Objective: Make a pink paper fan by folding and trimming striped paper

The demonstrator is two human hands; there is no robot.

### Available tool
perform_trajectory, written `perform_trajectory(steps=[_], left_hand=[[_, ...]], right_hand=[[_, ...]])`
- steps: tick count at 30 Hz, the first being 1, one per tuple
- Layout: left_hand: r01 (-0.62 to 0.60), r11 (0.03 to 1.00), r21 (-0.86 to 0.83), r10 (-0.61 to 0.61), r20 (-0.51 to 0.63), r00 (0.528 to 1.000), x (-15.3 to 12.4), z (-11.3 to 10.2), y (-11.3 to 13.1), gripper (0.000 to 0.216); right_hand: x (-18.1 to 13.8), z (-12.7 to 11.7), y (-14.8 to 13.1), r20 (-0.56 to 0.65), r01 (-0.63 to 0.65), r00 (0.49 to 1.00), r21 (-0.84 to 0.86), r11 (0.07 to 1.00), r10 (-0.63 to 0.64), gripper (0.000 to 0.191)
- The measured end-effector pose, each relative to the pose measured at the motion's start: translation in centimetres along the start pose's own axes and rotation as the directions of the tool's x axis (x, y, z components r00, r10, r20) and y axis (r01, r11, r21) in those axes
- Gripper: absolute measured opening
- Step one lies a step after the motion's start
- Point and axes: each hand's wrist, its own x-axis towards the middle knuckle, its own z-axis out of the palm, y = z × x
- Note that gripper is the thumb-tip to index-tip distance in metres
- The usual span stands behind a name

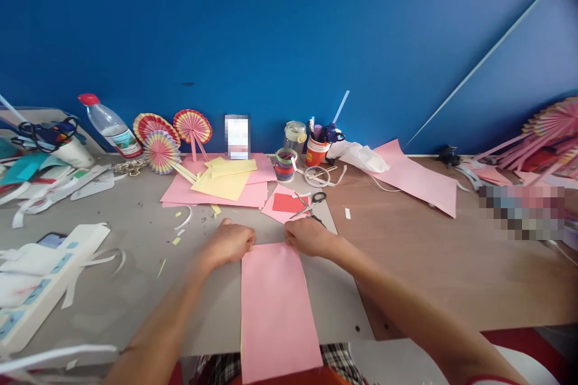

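The left hand [231,240] and right hand [309,236], center frame, clamp curled fingers on the pink paper [276,307]. Scissors [309,207] lie just above.

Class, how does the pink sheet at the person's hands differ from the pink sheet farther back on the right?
The near sheet has the left hand and right hand at its far corners; the back sheet has no hand on it. The near sheet reaches past the front edge of the grey tabletop, while the back sheet lies slanted on the brown tabletop. Both are pink.
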Motion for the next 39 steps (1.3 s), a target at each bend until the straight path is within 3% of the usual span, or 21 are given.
perform_trajectory(steps=[14,17,21,27,36,39], left_hand=[[-0.082,0.977,0.198,0.113,-0.151,0.982,-0.4,1.4,0.5,0.023],[-0.089,0.971,0.222,0.123,-0.146,0.982,-0.5,1.5,0.5,0.023],[-0.104,0.962,0.254,0.144,-0.145,0.979,-0.4,1.7,0.3,0.025],[-0.127,0.981,0.147,0.154,-0.186,0.970,-1.0,1.3,0.3,0.028],[-0.171,0.985,0.005,0.170,-0.131,0.977,-0.8,1.3,-0.3,0.024],[-0.175,0.984,-0.026,0.171,-0.112,0.979,-0.7,1.3,-0.2,0.022]], right_hand=[[0.2,0.8,1.1,-0.023,-0.004,1.000,-0.109,0.994,0.002,0.010],[0.0,0.3,0.8,-0.035,0.055,0.998,-0.124,0.991,-0.059,0.013],[0.4,0.1,-1.1,-0.143,0.163,0.976,-0.021,0.986,-0.164,0.023],[2.4,1.3,-3.8,-0.081,0.212,0.974,-0.005,0.977,-0.212,0.016],[2.0,1.9,-2.7,-0.048,0.347,0.933,-0.151,0.926,-0.358,0.017],[1.6,1.7,-2.3,-0.020,0.357,0.932,-0.118,0.926,-0.362,0.017]])
